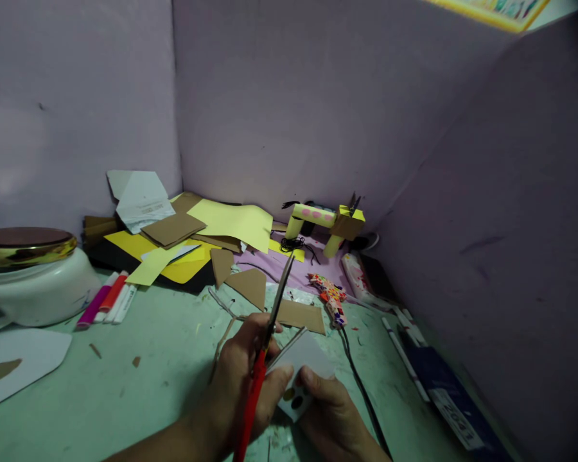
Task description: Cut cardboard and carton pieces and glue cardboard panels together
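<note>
Red-handled scissors [256, 385] point up and away at the lower middle, their dark blades together. They lie against my left hand [243, 378], whose thumb also presses on a small white piece of card [304, 356] with dark and brown round spots. From the right, my right hand [330, 410] pinches the same card, thumb on top and fingers beneath. A thin folded edge of the card stands up beside the blades. Part of the scissors' handle is cut off by the bottom of the picture.
Sheets of yellow paper [236, 221] and brown card pieces [248, 287] lie at the back. A yellow paper animal figure [313, 215] stands near the wall. Markers [110, 298] and a white jar [43, 289] are left; a dark blue book [455, 398] and black cable [361, 378] are right.
</note>
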A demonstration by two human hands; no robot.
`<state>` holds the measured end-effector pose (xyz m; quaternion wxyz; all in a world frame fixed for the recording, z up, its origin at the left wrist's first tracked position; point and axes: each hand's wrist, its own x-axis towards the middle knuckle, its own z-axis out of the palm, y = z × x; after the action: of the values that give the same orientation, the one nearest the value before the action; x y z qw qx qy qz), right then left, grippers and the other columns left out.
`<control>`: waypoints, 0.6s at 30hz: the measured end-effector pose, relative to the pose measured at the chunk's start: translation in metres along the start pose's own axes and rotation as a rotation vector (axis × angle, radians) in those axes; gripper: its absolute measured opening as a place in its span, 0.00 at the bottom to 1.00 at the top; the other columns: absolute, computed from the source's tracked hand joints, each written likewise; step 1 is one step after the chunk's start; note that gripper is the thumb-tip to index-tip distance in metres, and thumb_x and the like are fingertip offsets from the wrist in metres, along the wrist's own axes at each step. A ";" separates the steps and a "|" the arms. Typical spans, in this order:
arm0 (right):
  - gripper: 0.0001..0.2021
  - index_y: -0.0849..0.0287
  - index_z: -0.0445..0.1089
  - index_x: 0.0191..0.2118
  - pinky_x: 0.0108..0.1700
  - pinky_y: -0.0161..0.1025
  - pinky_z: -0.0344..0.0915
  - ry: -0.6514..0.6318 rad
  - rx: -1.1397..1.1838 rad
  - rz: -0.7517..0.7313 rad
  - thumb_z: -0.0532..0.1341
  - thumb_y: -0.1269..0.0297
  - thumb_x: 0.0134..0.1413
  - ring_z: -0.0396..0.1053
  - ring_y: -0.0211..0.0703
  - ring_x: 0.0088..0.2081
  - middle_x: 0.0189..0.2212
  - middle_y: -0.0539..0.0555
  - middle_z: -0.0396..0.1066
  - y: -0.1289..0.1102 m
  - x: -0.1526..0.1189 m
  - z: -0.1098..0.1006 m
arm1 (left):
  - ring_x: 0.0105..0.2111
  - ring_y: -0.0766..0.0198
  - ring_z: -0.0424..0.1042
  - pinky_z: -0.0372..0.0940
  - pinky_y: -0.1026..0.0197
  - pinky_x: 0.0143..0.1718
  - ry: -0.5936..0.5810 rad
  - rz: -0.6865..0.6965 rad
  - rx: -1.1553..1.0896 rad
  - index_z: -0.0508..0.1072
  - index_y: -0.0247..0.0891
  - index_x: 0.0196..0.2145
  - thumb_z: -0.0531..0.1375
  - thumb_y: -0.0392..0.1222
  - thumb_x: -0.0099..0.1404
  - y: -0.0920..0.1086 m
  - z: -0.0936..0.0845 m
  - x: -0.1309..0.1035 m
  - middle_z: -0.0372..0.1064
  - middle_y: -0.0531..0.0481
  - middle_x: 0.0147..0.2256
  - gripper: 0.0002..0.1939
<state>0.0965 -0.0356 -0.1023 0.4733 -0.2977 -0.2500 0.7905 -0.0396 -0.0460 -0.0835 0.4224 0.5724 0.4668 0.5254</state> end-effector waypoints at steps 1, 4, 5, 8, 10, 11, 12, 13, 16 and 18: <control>0.24 0.62 0.74 0.41 0.41 0.45 0.64 0.000 -0.002 0.000 0.72 0.64 0.32 0.73 0.51 0.32 0.28 0.55 0.78 0.000 0.000 0.000 | 0.23 0.69 0.63 0.62 0.66 0.22 0.008 0.009 0.009 0.60 0.42 0.39 0.58 0.38 0.54 -0.001 0.000 0.000 0.57 0.57 0.27 0.14; 0.23 0.61 0.74 0.41 0.40 0.45 0.65 0.005 0.003 -0.001 0.72 0.64 0.32 0.73 0.50 0.31 0.26 0.54 0.77 0.001 0.000 -0.001 | 0.23 0.68 0.63 0.63 0.66 0.23 -0.008 -0.019 0.025 0.59 0.43 0.40 0.58 0.38 0.54 -0.001 -0.001 -0.001 0.58 0.57 0.28 0.15; 0.23 0.61 0.74 0.41 0.41 0.45 0.65 0.005 0.009 -0.006 0.72 0.65 0.32 0.73 0.51 0.31 0.26 0.54 0.77 0.002 0.000 -0.001 | 0.23 0.68 0.64 0.63 0.66 0.24 -0.017 -0.028 0.026 0.59 0.43 0.40 0.58 0.37 0.54 0.000 -0.001 -0.001 0.58 0.57 0.28 0.15; 0.23 0.60 0.74 0.42 0.43 0.47 0.65 -0.004 0.028 -0.021 0.72 0.65 0.33 0.74 0.53 0.35 0.27 0.54 0.78 0.000 0.000 -0.003 | 0.24 0.68 0.66 0.65 0.65 0.26 -0.058 -0.021 0.015 0.59 0.42 0.41 0.57 0.38 0.56 0.003 -0.002 0.001 0.60 0.57 0.29 0.15; 0.22 0.60 0.75 0.41 0.45 0.48 0.65 0.010 0.038 -0.036 0.72 0.66 0.33 0.74 0.54 0.37 0.28 0.54 0.78 -0.005 0.001 -0.005 | 0.24 0.67 0.66 0.65 0.64 0.26 -0.073 -0.004 0.002 0.59 0.42 0.40 0.57 0.40 0.59 0.005 -0.003 0.003 0.61 0.57 0.28 0.12; 0.22 0.60 0.75 0.40 0.45 0.50 0.65 0.030 0.044 -0.047 0.72 0.66 0.32 0.74 0.54 0.37 0.27 0.55 0.78 -0.008 0.002 -0.007 | 0.23 0.67 0.66 0.64 0.64 0.25 -0.067 -0.002 0.007 0.59 0.42 0.39 0.56 0.42 0.60 0.005 -0.004 0.004 0.61 0.57 0.27 0.10; 0.22 0.60 0.75 0.39 0.46 0.51 0.65 0.056 0.052 -0.061 0.73 0.66 0.31 0.74 0.55 0.37 0.26 0.55 0.78 -0.011 0.003 -0.009 | 0.22 0.68 0.65 0.63 0.65 0.24 -0.053 0.003 0.027 0.60 0.42 0.39 0.55 0.43 0.62 0.005 -0.006 0.005 0.61 0.58 0.26 0.09; 0.21 0.59 0.76 0.37 0.46 0.52 0.65 0.088 0.064 -0.078 0.73 0.67 0.30 0.74 0.55 0.37 0.25 0.54 0.78 -0.015 0.004 -0.012 | 0.21 0.68 0.64 0.62 0.65 0.23 -0.027 0.021 0.070 0.60 0.42 0.38 0.54 0.44 0.63 0.005 -0.007 0.005 0.60 0.58 0.24 0.07; 0.14 0.59 0.76 0.28 0.48 0.55 0.65 0.169 0.108 -0.133 0.74 0.67 0.27 0.75 0.55 0.36 0.23 0.53 0.78 -0.025 0.007 -0.019 | 0.23 0.66 0.66 0.64 0.63 0.26 0.012 0.174 0.314 0.64 0.41 0.37 0.52 0.41 0.65 0.002 -0.013 0.008 0.63 0.55 0.24 0.04; 0.12 0.59 0.75 0.23 0.48 0.56 0.65 0.197 0.126 -0.158 0.75 0.67 0.25 0.75 0.54 0.34 0.22 0.52 0.78 -0.030 0.008 -0.023 | 0.29 0.62 0.69 0.65 0.60 0.32 -0.025 0.273 0.477 0.66 0.41 0.39 0.51 0.37 0.64 0.000 -0.016 0.008 0.68 0.50 0.29 0.07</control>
<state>0.1282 -0.0129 -0.0997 0.5741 -0.3229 -0.1748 0.7318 -0.0556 -0.0381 -0.0803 0.2069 0.7196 0.4907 0.4457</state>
